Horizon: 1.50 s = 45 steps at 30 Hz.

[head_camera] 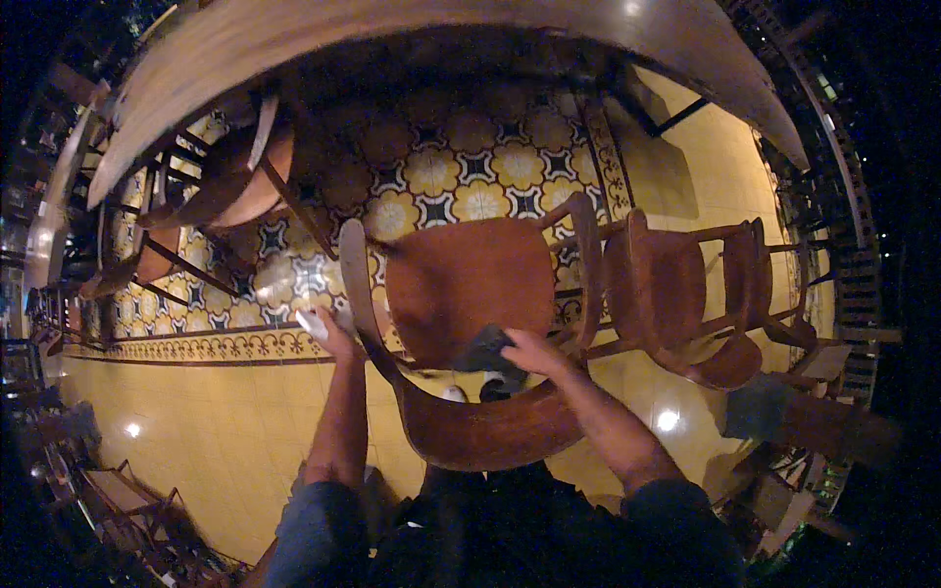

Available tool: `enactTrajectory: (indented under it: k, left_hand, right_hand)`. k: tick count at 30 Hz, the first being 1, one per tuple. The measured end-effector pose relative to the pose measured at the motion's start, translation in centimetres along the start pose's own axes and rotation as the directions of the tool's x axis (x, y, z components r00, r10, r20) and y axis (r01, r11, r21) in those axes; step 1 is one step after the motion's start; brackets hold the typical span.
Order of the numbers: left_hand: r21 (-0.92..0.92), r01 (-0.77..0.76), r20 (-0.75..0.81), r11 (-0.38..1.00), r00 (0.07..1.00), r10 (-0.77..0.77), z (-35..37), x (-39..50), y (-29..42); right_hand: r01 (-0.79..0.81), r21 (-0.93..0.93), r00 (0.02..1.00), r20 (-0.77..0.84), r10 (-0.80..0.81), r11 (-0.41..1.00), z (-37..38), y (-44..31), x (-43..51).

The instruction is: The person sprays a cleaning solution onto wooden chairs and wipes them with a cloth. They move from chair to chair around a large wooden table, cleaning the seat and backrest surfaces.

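Directly before me stands a wooden armchair (470, 279) with a reddish-brown seat and a curved backrest (492, 434) on my side. My right hand (535, 354) reaches over the backrest and holds a dark cloth (481, 349) at the near edge of the seat. Whether the cloth presses on the wood cannot be made out. Outside the chair's left armrest (358, 272) is my left hand (337, 336), closed around a small white object (313, 324). The fingers hide part of that object, so its kind is unclear.
A long wooden table (441, 18) curves across the top of the view. More wooden chairs stand at right (654, 279) and at left (242, 176). Patterned tiles (481, 198) cover the floor beneath, bordering plain yellow floor (235, 411). A folding-type stand (129, 489) sits at lower left.
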<state>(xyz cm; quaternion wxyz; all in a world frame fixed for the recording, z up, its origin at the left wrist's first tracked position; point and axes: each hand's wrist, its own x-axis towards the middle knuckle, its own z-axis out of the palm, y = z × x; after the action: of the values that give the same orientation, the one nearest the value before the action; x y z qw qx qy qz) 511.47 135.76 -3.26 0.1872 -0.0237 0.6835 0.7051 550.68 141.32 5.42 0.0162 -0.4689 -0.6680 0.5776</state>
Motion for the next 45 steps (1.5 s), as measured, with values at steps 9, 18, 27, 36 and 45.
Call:
enactTrajectory:
  k: [9, 18, 27, 36, 45]
  left_hand:
    - [0.679, -0.330, 0.645, 0.656, 0.694, -0.319, -13.1, -10.5, 8.2]
    - [0.734, 0.114, 0.430, 0.670, 0.684, -0.589, -11.5, -15.2, 9.1]
    - [0.651, 0.077, 0.423, 0.755, 0.789, -0.446, -2.0, -8.3, 7.9]
    - [0.452, 0.072, 0.477, 0.889, 0.823, -0.309, 14.9, 1.9, 7.8]
    - [0.647, 0.138, 0.173, 0.750, 0.931, -0.321, 33.6, 14.5, 9.1]
  right_hand:
    - [-0.235, 0.502, 0.854, -0.302, 0.423, 0.833, -8.2, 3.0, -19.0]
    - [0.072, 0.738, 0.966, 0.116, -0.231, 0.671, -2.7, 9.9, -12.9]
    - [-0.531, 0.609, 0.778, 0.078, 0.623, 0.588, -7.9, 2.2, -3.5]
    - [-0.525, 0.603, 0.680, -0.127, 0.722, 0.601, -19.1, -1.6, 15.7]
    - [0.049, 0.725, 0.883, -0.353, 0.308, 0.687, -27.2, -6.7, 31.8]
